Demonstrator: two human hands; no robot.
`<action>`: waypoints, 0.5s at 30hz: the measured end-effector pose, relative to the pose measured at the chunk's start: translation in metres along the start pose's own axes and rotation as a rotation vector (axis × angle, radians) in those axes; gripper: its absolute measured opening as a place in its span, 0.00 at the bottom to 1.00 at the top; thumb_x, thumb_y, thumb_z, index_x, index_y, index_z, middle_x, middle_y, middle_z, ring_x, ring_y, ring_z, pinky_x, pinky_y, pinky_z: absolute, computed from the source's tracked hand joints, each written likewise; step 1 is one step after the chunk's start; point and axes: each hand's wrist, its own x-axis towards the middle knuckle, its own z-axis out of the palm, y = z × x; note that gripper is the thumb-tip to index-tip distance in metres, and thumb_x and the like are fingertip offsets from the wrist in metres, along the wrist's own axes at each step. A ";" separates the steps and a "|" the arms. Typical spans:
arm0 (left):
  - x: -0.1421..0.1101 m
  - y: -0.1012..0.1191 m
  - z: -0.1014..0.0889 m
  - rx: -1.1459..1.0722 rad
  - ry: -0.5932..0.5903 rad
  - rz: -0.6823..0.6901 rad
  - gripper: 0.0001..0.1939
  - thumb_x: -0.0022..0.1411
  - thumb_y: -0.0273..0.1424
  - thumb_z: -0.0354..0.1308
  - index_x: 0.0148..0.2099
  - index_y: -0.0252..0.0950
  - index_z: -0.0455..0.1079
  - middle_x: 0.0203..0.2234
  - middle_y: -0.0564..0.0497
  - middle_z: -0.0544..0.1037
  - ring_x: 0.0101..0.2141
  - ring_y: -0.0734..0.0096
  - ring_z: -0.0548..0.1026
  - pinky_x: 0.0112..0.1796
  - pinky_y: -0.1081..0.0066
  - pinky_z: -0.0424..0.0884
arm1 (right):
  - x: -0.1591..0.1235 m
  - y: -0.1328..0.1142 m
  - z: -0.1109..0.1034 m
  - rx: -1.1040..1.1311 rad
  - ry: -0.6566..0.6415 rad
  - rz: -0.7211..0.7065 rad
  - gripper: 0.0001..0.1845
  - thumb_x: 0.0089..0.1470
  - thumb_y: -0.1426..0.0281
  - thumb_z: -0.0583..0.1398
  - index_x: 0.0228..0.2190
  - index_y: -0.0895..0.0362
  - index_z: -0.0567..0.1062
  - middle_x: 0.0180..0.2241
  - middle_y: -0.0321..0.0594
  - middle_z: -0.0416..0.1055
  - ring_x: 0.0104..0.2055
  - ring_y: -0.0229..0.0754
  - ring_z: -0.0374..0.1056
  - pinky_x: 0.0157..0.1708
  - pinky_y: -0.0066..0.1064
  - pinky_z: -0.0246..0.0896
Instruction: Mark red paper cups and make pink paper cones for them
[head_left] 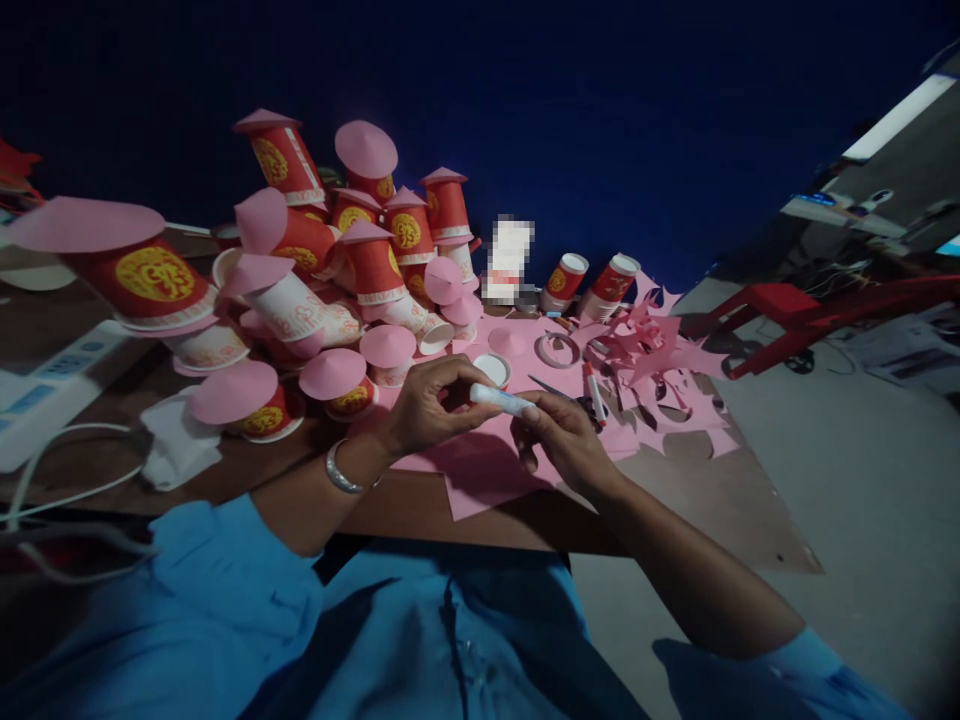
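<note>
Both my hands grip a white glue stick point(501, 400) held level above a pink paper sheet point(480, 480) on the brown table point(405, 515). My left hand point(431, 400), with a silver bracelet on its wrist, pinches the stick's left end. My right hand point(559, 435) closes on its right end. Just behind the stick stands a small open cup point(493, 368) with a white inside. Scissors point(559, 392) lie behind my right hand.
A heap of red paper cups with pink cone lids point(330, 270) fills the table's back left. Pink paper scraps point(660, 360), a tape ring point(556, 350), a red-capped pen point(594, 388) and two lying cups point(592, 282) sit at right. A power strip point(45, 390) lies left, a red stool point(787, 310) beyond.
</note>
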 end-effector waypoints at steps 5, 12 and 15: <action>0.000 0.000 0.000 -0.008 -0.004 0.004 0.08 0.58 0.30 0.72 0.37 0.35 0.76 0.24 0.56 0.77 0.20 0.80 0.67 0.21 0.78 0.61 | 0.001 0.005 -0.003 0.124 -0.035 0.104 0.21 0.60 0.52 0.68 0.39 0.57 0.78 0.22 0.31 0.74 0.16 0.33 0.68 0.17 0.24 0.62; -0.001 -0.003 -0.001 -0.025 -0.053 -0.017 0.08 0.60 0.32 0.71 0.38 0.36 0.76 0.26 0.54 0.78 0.23 0.79 0.69 0.23 0.76 0.62 | 0.001 0.005 -0.001 0.195 -0.084 0.172 0.22 0.60 0.50 0.67 0.36 0.57 0.76 0.20 0.32 0.75 0.14 0.33 0.66 0.15 0.23 0.60; -0.003 -0.008 0.000 -0.139 -0.088 -0.059 0.17 0.58 0.40 0.74 0.41 0.36 0.74 0.29 0.54 0.76 0.24 0.79 0.67 0.24 0.76 0.63 | 0.004 0.001 -0.005 0.187 -0.031 0.116 0.22 0.58 0.50 0.68 0.32 0.56 0.75 0.21 0.33 0.74 0.16 0.33 0.66 0.16 0.24 0.61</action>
